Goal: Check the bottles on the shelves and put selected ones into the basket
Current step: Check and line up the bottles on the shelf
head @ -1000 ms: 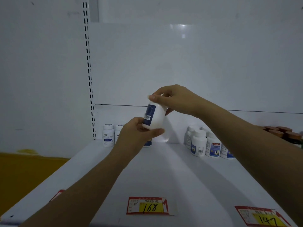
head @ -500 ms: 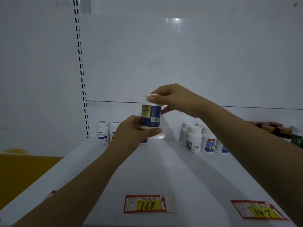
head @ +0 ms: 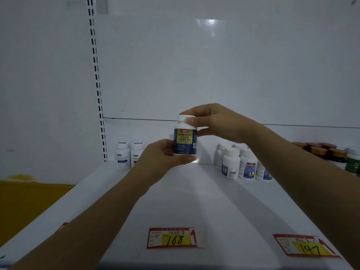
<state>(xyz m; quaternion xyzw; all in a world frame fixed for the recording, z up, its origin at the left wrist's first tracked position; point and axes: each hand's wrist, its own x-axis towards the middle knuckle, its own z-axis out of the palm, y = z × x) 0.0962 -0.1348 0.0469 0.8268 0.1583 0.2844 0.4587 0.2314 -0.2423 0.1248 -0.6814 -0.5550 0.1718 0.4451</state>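
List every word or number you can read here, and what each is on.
"168": middle price tag, handwritten.
"147": right price tag, handwritten.
"DHA": label of the held bottle; its other print is too blurred to read.
Small print on both tags: too blurred.
Other bottles: labels too small to read.

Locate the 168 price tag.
Head view: the 168 price tag lies at the shelf front, centre, nearer than the held bottle, left of the 147 tag.

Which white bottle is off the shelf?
The white plastic bottle with dark blue label, gripped by left hand and right hand; others stand on the white shelf.
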